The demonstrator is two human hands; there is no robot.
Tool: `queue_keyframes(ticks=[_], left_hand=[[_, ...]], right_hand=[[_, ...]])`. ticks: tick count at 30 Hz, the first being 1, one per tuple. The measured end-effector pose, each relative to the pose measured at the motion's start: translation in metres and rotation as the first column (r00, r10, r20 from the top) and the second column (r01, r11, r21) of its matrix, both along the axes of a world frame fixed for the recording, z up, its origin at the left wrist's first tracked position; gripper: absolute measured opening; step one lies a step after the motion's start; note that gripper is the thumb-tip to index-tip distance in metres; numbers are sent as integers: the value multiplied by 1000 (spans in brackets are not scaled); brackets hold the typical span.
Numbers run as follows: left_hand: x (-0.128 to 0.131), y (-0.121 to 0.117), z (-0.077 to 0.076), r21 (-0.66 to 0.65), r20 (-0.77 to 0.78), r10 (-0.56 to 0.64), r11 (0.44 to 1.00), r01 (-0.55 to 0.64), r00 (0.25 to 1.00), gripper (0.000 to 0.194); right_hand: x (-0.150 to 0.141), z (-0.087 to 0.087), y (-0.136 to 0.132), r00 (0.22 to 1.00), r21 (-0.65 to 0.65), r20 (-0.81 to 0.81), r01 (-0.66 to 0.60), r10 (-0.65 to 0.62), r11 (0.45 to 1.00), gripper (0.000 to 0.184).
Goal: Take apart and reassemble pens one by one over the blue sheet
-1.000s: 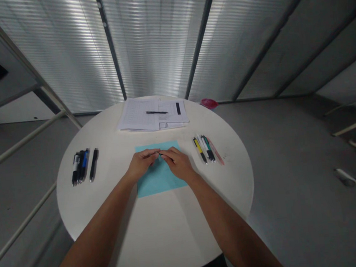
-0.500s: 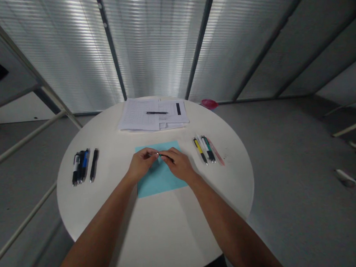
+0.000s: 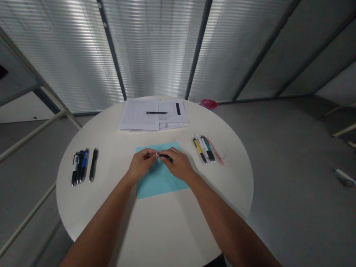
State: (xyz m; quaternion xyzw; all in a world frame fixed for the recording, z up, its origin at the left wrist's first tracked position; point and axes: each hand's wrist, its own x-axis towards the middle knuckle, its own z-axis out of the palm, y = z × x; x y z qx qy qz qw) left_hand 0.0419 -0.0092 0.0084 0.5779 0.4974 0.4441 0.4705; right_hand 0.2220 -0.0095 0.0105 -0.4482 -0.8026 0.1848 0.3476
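Note:
My left hand [image 3: 141,163] and my right hand [image 3: 178,165] meet above a light blue sheet of paper [image 3: 161,187] lying on a round white table [image 3: 163,240]. My right fingers grip the barrel of a black pen [image 3: 166,156]. My left fingertips pinch its thin silver end, and my fingers hide part of the pen. Both hands rest close over the sheet's far half.
Left of the sheet lie a group of pens [image 3: 79,167] and a single black pen [image 3: 93,165]. Several pens [image 3: 205,149] lie to its right. Stacked papers [image 3: 151,115] with a pen sit at the far side, beyond them a pink object [image 3: 208,103]. Metal railings stand left.
More of the black pen barrel shows between my hands now. My fingers have shifted slightly along it, and the hands stay over the blue sheet.

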Motion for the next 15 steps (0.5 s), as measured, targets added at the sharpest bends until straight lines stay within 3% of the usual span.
queue_keyframes(ticks=[9,15], left_hand=[[2,-1,5,3,32,65,998,-65,997,30],[0,0,6,-61,159,-21,998,31,987,29]], right_hand=[[1,-1,1,999,-6,-22,-29,28,1000,27],[1,-1,0,1000,-11,-17,-24,24,1000,26]])
